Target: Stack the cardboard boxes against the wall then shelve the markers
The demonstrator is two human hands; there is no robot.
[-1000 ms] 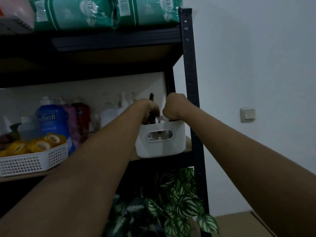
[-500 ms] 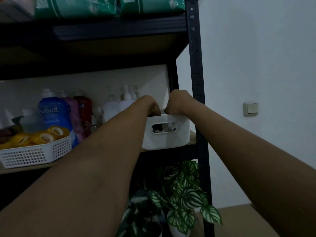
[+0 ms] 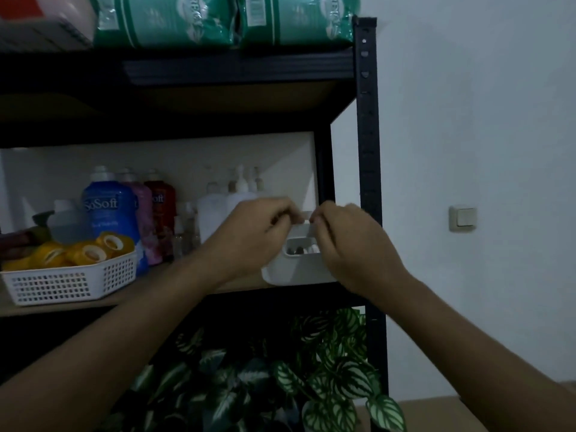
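On the middle shelf (image 3: 193, 294) of the black metal rack (image 3: 367, 151), at its right end and just beside the upright post, a small white plastic caddy (image 3: 299, 269) is set, with an oval handle slot in its near wall. Through that slot a few dark and pale rounded ends can be made out; these are judged to be the markers (image 3: 300, 250), standing inside the caddy, though they are too small and dim to be told apart. The left hand (image 3: 252, 235) and the right hand (image 3: 349, 244) are held in front of the caddy's upper rim, their fingers curled inward and their tips brought close together above it. Something small and pale may be pinched between them, but whether anything is actually gripped cannot be told.

The caddy is judged to be light, stiff and smooth-walled, so it would be best taken by the rim on both sides or through the handle slot, and slid rather than lifted, since loose markers could tip or rattle. Each marker is expected to be light, rigid and slightly slippery, and is best pinched round the barrel.

Elsewhere on the shelf a white mesh basket (image 3: 62, 285) of yellow tape rolls (image 3: 90, 252), a blue SoSoft bottle (image 3: 109, 213) and several white bottles (image 3: 218, 210) are seen; green packs (image 3: 218, 20) lie above and a leafy plant (image 3: 280, 385) stands below.
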